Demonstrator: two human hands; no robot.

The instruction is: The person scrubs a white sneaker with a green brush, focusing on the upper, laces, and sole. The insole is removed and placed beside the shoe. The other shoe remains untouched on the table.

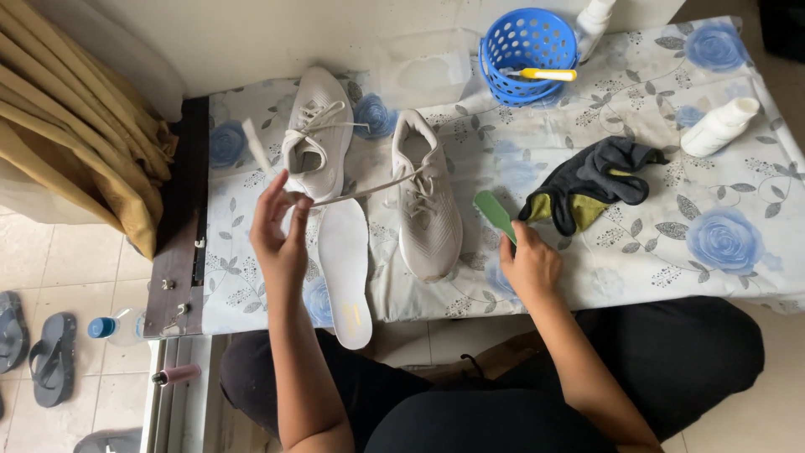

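Note:
Two pale grey sneakers lie on a floral tablecloth (671, 168). My left hand (278, 231) pinches the end of a shoelace (369, 190), which runs taut to the right sneaker (428, 201). The left sneaker (317, 130) lies behind that hand, its laces loose. A white insole (345, 268) rests below it, overhanging the table's front edge. My right hand (528, 264) grips a green flat tool (493, 213), perhaps a brush handle, just right of the right sneaker.
A dark grey and yellow cloth (595, 189) lies right of centre. A blue perforated basket (527, 52) holding a yellow-handled tool stands at the back. A white bottle (719, 126) lies at right. Sandals (52, 356) and a water bottle (117, 327) are on the floor at left.

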